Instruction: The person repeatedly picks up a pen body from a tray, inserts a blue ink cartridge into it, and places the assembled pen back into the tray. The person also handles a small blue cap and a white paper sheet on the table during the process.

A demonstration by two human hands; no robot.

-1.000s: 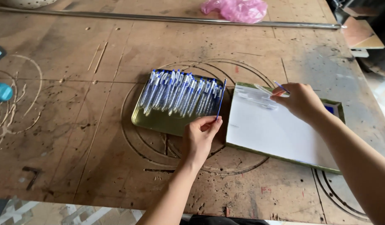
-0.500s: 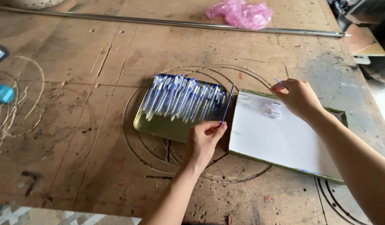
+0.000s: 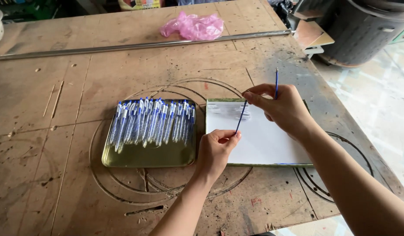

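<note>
Thin blue refill (image 3: 240, 117) pinched at both ends, left hand (image 3: 216, 150) near, right hand (image 3: 284, 107) far, over white paper (image 3: 258, 140); overbending risks snapping it.

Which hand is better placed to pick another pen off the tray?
Probably the left hand: it sits right beside the tray of pens, holding only the lower end of a thin refill. The right hand is farther off, over the white paper.

Soft even daylight, brighter glare at the right edge, faint shadows, sharp focus
</note>
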